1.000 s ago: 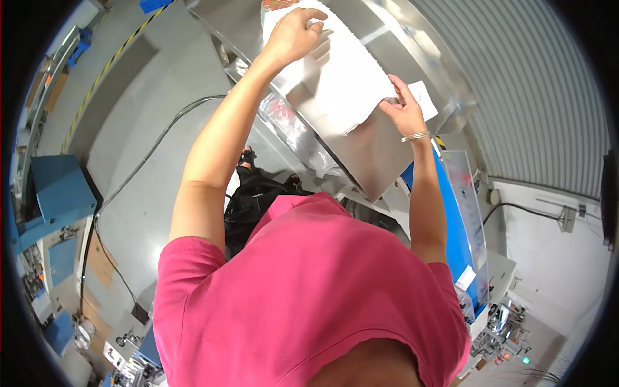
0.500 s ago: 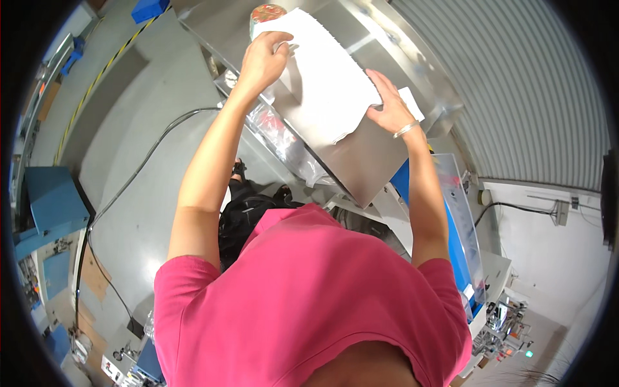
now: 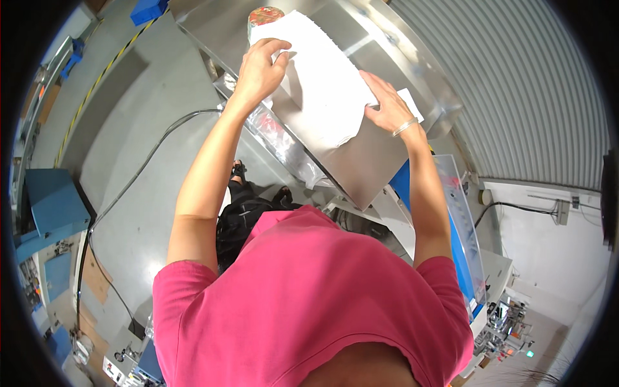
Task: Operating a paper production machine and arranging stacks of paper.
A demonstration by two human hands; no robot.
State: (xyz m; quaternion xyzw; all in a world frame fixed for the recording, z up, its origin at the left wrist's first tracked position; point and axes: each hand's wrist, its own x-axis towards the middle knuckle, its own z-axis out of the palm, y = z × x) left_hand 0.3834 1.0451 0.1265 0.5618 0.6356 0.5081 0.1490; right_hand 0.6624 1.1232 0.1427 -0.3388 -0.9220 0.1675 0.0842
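Note:
A stack of white, paper-like sheets with uneven edges lies on a shiny metal table. My left hand is at the sheets' left edge, its thumb and index finger apart and its other fingers bent. Along the right edge, the fingers of my right hand are stretched out, with the thumb apart beside the sheets. A bracelet circles the right wrist. Past the far end of the sheets stands a round item with a red and green patterned top. A small white piece shows just beyond my right hand.
Clear plastic bags are below the table's left edge. A black cable runs across the grey floor at left. To the right are a ribbed grey wall and a clear panel with blue.
My left hand has shifted slightly down and left along the sheets' edge. My right hand has moved slightly left, and the near edge of the sheets looks a little different.

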